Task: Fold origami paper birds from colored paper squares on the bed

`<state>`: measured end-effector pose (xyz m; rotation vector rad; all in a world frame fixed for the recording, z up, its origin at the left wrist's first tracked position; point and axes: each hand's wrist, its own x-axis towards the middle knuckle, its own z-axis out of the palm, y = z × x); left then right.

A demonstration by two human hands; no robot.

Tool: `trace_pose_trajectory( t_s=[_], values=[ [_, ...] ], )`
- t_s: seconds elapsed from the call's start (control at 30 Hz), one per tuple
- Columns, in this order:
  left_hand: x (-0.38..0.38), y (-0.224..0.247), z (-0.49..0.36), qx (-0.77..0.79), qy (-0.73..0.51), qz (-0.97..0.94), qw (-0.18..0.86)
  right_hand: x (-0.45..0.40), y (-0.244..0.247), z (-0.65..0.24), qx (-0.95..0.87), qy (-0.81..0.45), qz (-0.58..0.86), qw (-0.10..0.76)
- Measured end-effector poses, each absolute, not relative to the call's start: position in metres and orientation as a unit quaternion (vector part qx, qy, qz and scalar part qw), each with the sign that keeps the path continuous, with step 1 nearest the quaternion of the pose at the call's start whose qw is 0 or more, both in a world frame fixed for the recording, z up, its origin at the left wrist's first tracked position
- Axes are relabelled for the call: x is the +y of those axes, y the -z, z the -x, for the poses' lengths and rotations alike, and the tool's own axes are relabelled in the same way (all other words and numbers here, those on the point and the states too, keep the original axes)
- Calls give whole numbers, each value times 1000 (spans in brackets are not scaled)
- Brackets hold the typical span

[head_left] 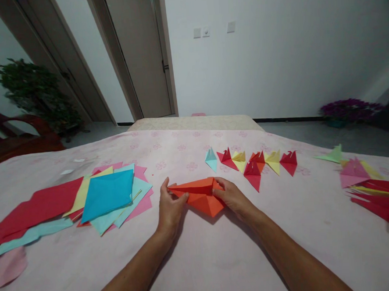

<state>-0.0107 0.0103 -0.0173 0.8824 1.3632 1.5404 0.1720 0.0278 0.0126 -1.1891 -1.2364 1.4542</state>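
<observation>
Between my hands, just over the tablecloth, is a partly folded sheet of orange paper [206, 199], its upper layer raised to show a hollow inside. My left hand [170, 204] grips its left corner, thumb on the front. At the opposite end, my right hand [230, 195] pinches the right edge, with some fingers hidden behind or inside the fold. A little beyond my right hand stands a group of folded paper cranes, among them a red crane [252, 175], a yellow crane [273, 161] and a light blue folded piece [211, 159].
Left of my hands lies a stack of coloured paper with a blue sheet [108, 194] on top, beside red paper [43, 207]. More folded pieces, including a pink one [353, 173], lie at the far right. A pink flowered tablecloth [201, 259] covers the table.
</observation>
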Motion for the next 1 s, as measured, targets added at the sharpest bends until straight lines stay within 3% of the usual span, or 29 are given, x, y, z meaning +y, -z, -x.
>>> trace_pose_trajectory(
  t_s=[0.1, 0.17, 0.27, 0.37, 0.53, 0.77, 1.0],
  values=[
    [14, 16, 20, 616, -547, -484, 293, 27, -17, -176, -508, -596, 472, 404],
    [14, 14, 25, 624, -472, -570, 250, 26, -20, -178, -525, -609, 466, 369],
    [13, 11, 28, 614, -388, -625, 286, 26, -23, -181, -559, -611, 468, 308],
    [13, 12, 28, 601, -381, -620, 330, 29, -19, -188, -617, -564, 476, 272],
    [13, 17, 29, 615, -401, -617, 282, 33, -4, -198, -667, -351, 588, 294],
    [-1, 18, 32, 573, -320, -753, 51, 32, 8, -190, -640, -286, 632, 330],
    [-26, 20, 24, 490, -249, -832, 80, 36, 10, -188, -601, -267, 635, 405]
  ],
)
